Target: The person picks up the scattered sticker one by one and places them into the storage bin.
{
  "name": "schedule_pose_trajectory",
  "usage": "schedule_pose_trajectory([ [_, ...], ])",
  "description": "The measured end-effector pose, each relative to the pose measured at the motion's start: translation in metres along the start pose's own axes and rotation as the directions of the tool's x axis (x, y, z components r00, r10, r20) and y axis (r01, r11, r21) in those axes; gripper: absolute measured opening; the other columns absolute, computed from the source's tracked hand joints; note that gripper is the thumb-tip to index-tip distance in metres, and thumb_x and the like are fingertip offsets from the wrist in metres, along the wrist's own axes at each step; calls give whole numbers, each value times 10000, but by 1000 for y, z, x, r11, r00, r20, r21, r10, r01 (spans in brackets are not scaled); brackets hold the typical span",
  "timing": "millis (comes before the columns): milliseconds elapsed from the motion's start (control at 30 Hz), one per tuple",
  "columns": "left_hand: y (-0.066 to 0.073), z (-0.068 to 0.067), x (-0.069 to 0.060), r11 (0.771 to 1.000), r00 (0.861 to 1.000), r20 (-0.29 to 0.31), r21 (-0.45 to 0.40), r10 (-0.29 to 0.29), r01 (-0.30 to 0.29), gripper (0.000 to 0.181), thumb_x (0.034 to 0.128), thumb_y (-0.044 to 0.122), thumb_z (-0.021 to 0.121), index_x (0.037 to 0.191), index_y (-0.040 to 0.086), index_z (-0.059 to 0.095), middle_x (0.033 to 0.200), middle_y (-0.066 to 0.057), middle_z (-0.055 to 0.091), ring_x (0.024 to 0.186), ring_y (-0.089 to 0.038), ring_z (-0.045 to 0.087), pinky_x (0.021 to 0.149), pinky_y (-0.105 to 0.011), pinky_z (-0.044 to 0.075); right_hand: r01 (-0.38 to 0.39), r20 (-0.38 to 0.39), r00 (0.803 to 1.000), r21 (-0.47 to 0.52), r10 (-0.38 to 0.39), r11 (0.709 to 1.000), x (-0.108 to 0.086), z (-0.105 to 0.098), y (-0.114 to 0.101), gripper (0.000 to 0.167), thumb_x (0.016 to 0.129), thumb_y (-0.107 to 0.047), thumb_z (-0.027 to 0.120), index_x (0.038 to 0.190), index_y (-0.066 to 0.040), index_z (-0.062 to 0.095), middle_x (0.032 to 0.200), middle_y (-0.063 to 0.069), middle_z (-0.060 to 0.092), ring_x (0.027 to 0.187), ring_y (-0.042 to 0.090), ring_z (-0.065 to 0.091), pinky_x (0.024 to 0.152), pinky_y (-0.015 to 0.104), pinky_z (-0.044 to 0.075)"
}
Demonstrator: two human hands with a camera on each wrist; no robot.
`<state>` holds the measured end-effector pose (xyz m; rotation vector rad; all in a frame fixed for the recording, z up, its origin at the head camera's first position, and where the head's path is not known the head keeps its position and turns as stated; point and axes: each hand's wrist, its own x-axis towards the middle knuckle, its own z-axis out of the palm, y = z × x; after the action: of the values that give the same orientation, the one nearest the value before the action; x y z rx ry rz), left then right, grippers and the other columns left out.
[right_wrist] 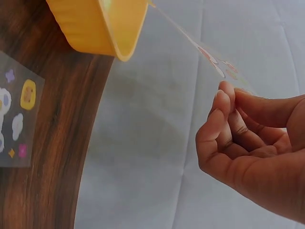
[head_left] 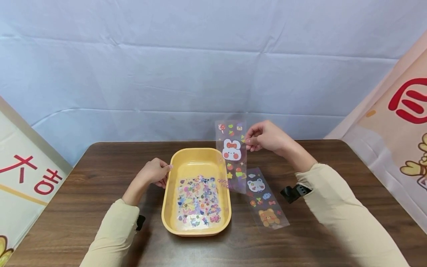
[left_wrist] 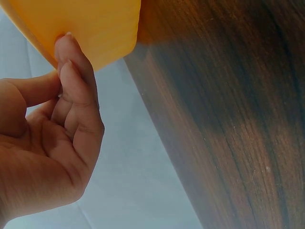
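Observation:
A yellow tray [head_left: 169,207] stands on the table, and a clear sheet crowded with small colourful stickers [head_left: 200,202] lies inside it. My left hand [head_left: 156,172] pinches the tray's left rim, thumb on top and fingers against the outer wall [left_wrist: 109,33]. Between thumb and fingertips, my right hand [head_left: 268,138] holds the right edge of a transparent sticker sheet [head_left: 231,152] with a white rabbit. That sheet hangs upright and overlaps the tray's right rim in the head view; whether they touch I cannot tell. The right wrist view shows it almost edge-on.
Another transparent sticker sheet [head_left: 267,198], with a white bear and a brown bear, lies flat on the table right of the tray. The dark wooden table [head_left: 110,178] ends at a pale cloth backdrop [head_left: 186,81]. Printed cloths [head_left: 393,122] hang at both sides.

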<state>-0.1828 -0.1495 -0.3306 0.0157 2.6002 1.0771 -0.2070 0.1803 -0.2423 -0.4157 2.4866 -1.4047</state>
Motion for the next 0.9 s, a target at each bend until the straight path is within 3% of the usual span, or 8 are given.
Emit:
schedule_pose_trajectory([
  [400, 0, 1, 1, 1000, 1000, 2, -6, -1, 1, 350, 969, 174, 451, 738, -25, 624, 558, -80, 587, 477, -159, 605, 536, -333, 536, 0, 44, 999, 39, -1, 999, 6, 20, 1, 78, 863, 51, 561, 874, 123, 587, 670, 114, 622, 605, 194, 600, 576, 276, 519],
  [633, 0, 1, 0, 1000, 1000, -1, -1, 2, -2, 363, 969, 176, 451, 708, -16, 614, 554, -81, 585, 474, -158, 604, 531, -330, 535, 64, 87, 994, 61, -69, 996, 5, 30, -1, 71, 863, 42, 563, 821, 83, 602, 660, 119, 628, 599, 222, 610, 569, 296, 523],
  [900, 1, 1, 1, 1000, 1000, -2, -1, -6, 6, 359, 970, 173, 451, 708, -16, 609, 552, -84, 585, 470, -156, 602, 542, -341, 538, 13, 96, 995, 57, -19, 998, 12, 44, 5, 56, 856, 67, 559, 821, 90, 595, 656, 119, 626, 582, 201, 602, 553, 277, 507],
])
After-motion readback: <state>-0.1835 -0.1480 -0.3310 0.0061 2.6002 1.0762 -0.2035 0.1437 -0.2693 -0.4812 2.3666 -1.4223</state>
